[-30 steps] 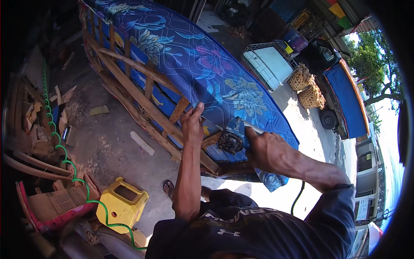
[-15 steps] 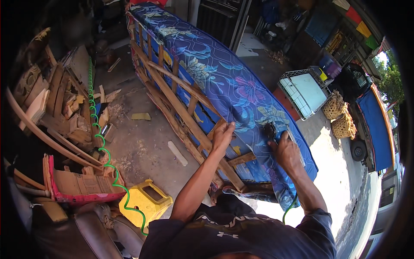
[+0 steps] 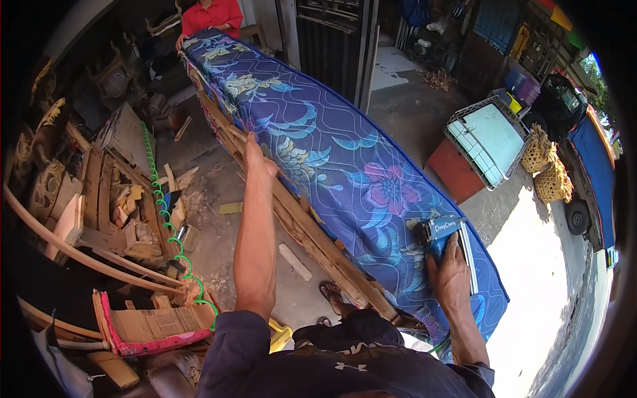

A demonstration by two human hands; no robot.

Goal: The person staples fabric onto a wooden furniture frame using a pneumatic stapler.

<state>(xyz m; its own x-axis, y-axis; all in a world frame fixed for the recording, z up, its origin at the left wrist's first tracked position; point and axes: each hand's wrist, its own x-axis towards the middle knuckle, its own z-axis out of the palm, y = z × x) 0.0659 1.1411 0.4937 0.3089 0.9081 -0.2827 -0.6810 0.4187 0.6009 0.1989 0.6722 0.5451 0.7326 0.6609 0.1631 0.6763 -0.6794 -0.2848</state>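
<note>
A long wooden frame (image 3: 296, 211) lies tilted in front of me. Dark blue flowered, quilted fabric (image 3: 318, 126) covers its upper side. My left hand (image 3: 257, 161) reaches forward and is closed around the frame's left edge, where a wooden slat meets the fabric; some of its fingers are hidden. In my right hand (image 3: 452, 270) is a blue air stapler (image 3: 443, 228) with a long silver magazine, resting against the fabric near the close right end. Its nose is dark, and I cannot tell whether it presses on the cloth.
A person in red (image 3: 215, 16) stands at the frame's far end, a hand on it. A green coiled hose (image 3: 159, 194) runs past wood scraps (image 3: 129, 212) on the left. A pink-edged cardboard panel (image 3: 159, 325) lies near. A red-and-white crate (image 3: 479, 142) and woven baskets (image 3: 552, 182) stand right.
My left hand has moved forward along the frame's edge. The frame has tilted, showing more fabric and hiding most slats. The stapler remains in my right hand. More of the person in red shows.
</note>
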